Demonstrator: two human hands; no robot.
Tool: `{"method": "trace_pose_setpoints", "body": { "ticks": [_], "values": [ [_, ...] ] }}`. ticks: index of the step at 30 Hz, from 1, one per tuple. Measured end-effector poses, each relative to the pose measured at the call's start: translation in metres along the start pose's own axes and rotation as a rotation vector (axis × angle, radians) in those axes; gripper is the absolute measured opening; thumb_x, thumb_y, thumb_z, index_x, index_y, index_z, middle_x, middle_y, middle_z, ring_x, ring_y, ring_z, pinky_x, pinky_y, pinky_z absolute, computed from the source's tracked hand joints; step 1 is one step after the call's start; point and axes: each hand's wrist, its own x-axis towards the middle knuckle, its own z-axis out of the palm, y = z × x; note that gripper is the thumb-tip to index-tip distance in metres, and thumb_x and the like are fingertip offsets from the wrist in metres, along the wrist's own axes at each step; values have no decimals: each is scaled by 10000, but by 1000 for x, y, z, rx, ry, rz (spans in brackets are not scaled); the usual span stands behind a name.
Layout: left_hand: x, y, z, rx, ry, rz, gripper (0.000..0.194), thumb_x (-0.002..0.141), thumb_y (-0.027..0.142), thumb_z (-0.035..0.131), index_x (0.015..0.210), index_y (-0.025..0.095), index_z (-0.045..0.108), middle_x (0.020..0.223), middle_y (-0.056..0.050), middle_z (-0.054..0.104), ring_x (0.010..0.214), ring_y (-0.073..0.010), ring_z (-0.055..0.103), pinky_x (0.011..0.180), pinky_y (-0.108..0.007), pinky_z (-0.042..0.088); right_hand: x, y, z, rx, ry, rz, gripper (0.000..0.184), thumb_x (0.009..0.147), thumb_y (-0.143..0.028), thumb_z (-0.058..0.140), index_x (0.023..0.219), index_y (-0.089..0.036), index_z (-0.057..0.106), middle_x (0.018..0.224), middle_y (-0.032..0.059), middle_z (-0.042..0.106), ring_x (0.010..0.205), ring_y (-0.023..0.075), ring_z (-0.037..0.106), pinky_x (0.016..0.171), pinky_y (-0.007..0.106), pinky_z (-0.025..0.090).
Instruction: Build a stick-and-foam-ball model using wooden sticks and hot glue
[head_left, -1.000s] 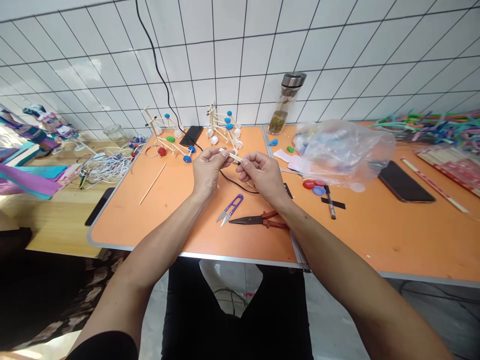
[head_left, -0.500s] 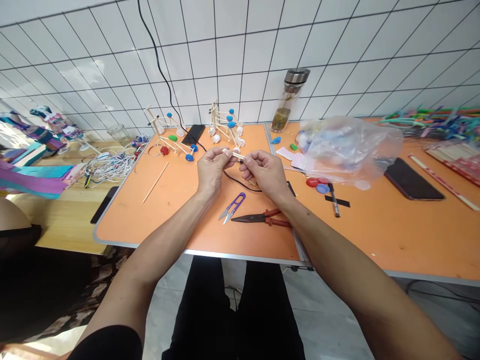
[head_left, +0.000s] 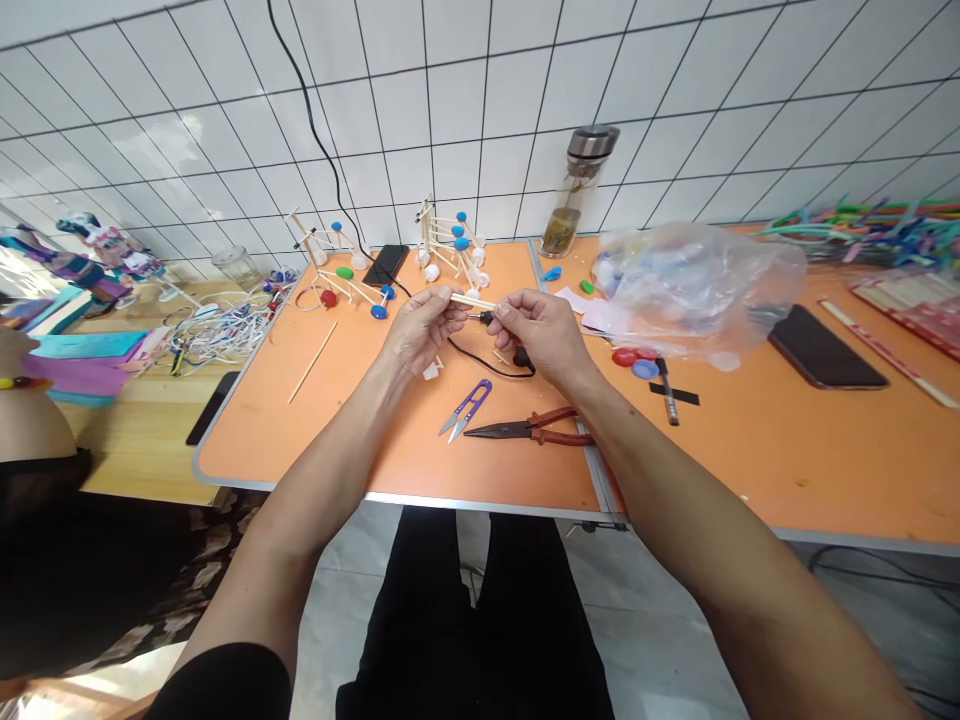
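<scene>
While held above the orange desk [head_left: 300,440], the wooden stick [head_left: 472,301] is gripped at its near end by the left hand [head_left: 424,330], and its far end reaches the right hand [head_left: 544,335], whose fingers are closed on a small black piece [head_left: 487,317] just beside the stick. A black cable [head_left: 487,365] lies beneath the hands, with purple-handled thread snips [head_left: 466,410] and red-handled pliers [head_left: 529,427] on the desk nearby. Stick-and-bead models [head_left: 450,250] stand well apart, near the tiled wall [head_left: 480,110].
</scene>
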Motion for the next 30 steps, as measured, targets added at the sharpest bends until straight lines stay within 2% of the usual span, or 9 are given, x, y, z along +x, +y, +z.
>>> {"method": "trace_pose_setpoints", "body": {
  "ticks": [6, 11, 14, 17, 21, 23, 26, 30],
  "values": [
    [-1, 2, 2, -7, 15, -49, 239, 918, 314, 937, 863, 180, 747, 815, -28, 805, 669, -91, 751, 654, -172, 610, 3, 2, -4, -61, -11, -33, 390, 916, -547, 887, 822, -218, 700, 745, 27, 785, 556, 114, 656, 520, 228, 560],
    [-5, 17, 0, 224, -8, 37, 314, 869, 389, 978, 912, 181, 746, 814, -30, 806, 669, -110, 755, 650, -196, 605, 2, -2, 0, -132, 39, -52, 314, 1002, -455, 832, 857, -219, 686, 775, 30, 781, 593, 116, 670, 558, 226, 563],
    [-4, 25, -8, 365, 8, 124, 312, 817, 308, 1013, 909, 174, 746, 753, -15, 780, 640, -122, 742, 613, -204, 588, -1, -4, 3, -155, 41, -64, 291, 1029, -419, 811, 867, -215, 681, 791, 29, 767, 602, 112, 666, 589, 238, 569],
    [0, 27, -17, 398, 69, 160, 314, 772, 202, 1024, 901, 177, 739, 703, 0, 747, 626, -138, 738, 601, -219, 584, -2, -1, 6, -191, 31, -78, 269, 1026, -426, 813, 901, -218, 697, 827, 25, 764, 650, 127, 687, 636, 262, 583],
    [3, 25, -25, 435, 101, 173, 332, 763, 179, 1024, 932, 183, 738, 683, 1, 731, 642, -154, 747, 613, -231, 592, -3, 5, 7, -370, 49, -205, 168, 990, -379, 829, 978, -223, 768, 895, 15, 780, 804, 184, 738, 761, 311, 578],
    [3, 24, -24, 457, 85, 168, 300, 788, 184, 1004, 939, 180, 745, 684, -4, 732, 652, -158, 752, 634, -242, 602, -4, 6, 8, -468, 31, -238, 121, 999, -333, 789, 958, -219, 788, 853, 8, 770, 821, 206, 733, 788, 328, 547],
    [-1, 25, -19, 490, -4, 134, 221, 809, 133, 958, 909, 162, 763, 693, -21, 741, 644, -158, 739, 655, -263, 599, -5, 5, 8, -564, -27, -220, 142, 1017, -267, 709, 917, -213, 794, 771, 5, 747, 768, 215, 706, 774, 337, 497],
    [-9, 28, -9, 547, -107, 115, 177, 803, 94, 934, 844, 147, 771, 703, -43, 755, 593, -137, 687, 634, -264, 557, -6, 5, 9, -665, -86, -237, 144, 1006, -249, 683, 911, -211, 784, 792, 21, 769, 767, 224, 695, 762, 340, 451]
  ]
}}
